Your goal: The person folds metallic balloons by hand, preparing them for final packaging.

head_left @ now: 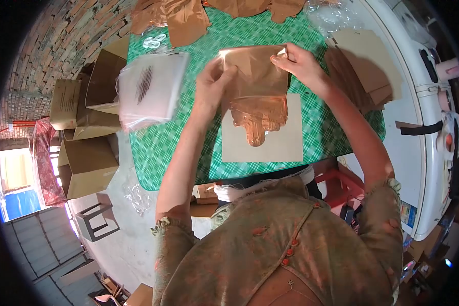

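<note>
A shiny copper-brown sheet-like item (pixel 255 71) is stretched between my two hands over the green checked table (pixel 204 148). Its lower part, with finger-like lobes, lies on a pale square card (pixel 239 148). At the item's upper left edge, my left hand (pixel 215 84) grips it between thumb and fingers. My right hand (pixel 301 65) pinches its upper right corner, thumb on top.
Clear plastic bags (pixel 150 86) are stacked at the table's left. More brown items (pixel 186 23) lie along the far edge. Stacked cards (pixel 364 64) are at the right, near crumpled plastic (pixel 331 18). Open cardboard boxes (pixel 89 166) stand left of the table.
</note>
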The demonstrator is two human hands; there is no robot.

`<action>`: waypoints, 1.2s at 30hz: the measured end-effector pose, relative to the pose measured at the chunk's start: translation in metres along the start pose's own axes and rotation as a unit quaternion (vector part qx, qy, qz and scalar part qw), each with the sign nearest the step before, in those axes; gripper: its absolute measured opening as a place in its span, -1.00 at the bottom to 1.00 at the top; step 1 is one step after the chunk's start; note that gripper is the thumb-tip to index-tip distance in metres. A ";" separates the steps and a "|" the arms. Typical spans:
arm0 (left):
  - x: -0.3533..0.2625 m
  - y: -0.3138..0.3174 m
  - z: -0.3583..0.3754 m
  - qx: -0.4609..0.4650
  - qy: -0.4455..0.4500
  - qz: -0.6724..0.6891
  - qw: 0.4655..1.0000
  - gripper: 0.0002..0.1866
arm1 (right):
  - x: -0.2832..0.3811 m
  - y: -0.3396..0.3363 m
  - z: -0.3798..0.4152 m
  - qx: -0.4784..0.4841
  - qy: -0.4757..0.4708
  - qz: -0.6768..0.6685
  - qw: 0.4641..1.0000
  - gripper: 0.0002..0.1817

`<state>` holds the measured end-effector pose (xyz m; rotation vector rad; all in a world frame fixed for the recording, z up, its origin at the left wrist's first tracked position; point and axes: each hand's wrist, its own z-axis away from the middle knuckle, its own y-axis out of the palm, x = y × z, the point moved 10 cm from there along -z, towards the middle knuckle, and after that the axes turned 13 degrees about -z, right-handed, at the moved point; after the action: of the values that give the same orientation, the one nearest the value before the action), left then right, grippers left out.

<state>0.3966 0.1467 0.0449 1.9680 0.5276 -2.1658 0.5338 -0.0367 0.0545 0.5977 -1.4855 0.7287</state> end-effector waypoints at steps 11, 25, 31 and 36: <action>0.007 -0.004 0.002 -0.015 0.079 -0.200 0.977 -0.31 | -0.028 -0.019 -0.006 -0.094 0.018 -0.008 0.995 -0.35; -0.036 0.051 0.050 0.059 0.363 -0.489 0.791 -0.21 | 0.030 0.018 0.105 -0.110 -0.304 0.439 0.838 -0.70; -0.033 0.065 0.067 0.131 0.359 -0.492 0.783 -0.02 | 0.028 0.032 0.119 -0.077 -0.289 0.441 0.846 -0.60; -0.022 0.065 0.066 0.133 0.342 -0.495 0.787 0.00 | 0.029 0.045 0.125 -0.027 -0.281 0.412 0.866 -0.57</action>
<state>0.3613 0.0601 0.0613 3.1236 1.8005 -1.8588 0.4163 -0.0986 0.0820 0.0859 -2.3456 1.2237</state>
